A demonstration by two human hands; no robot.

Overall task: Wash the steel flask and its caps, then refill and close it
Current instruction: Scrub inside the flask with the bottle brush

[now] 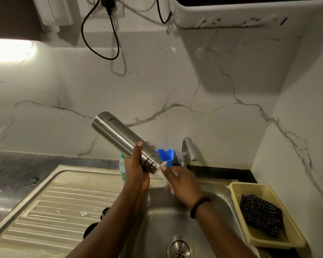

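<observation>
Holding the steel flask [123,138] tilted over the sink [175,220], you have its open threaded mouth pointing down to the right and its base up to the left. Nearest you, the drain [179,248] sits in the bottom of the basin, and two dark round shapes [99,220] lie on the ribbed draining board [54,207], partly hidden behind your left forearm; whether they are the caps you cannot tell. Your left hand [136,168] grips the flask just above the threads, fingers wrapped round the body. Your right hand [179,181] pinches a white foamy scrubber [163,175] against the mouth. To your right, a yellow basket [250,187] holds a dark cloth [261,215]. Farther back stand a small bottle [122,169], a blue holder [166,156] and the tap [186,149], before the marble wall [157,90].
</observation>
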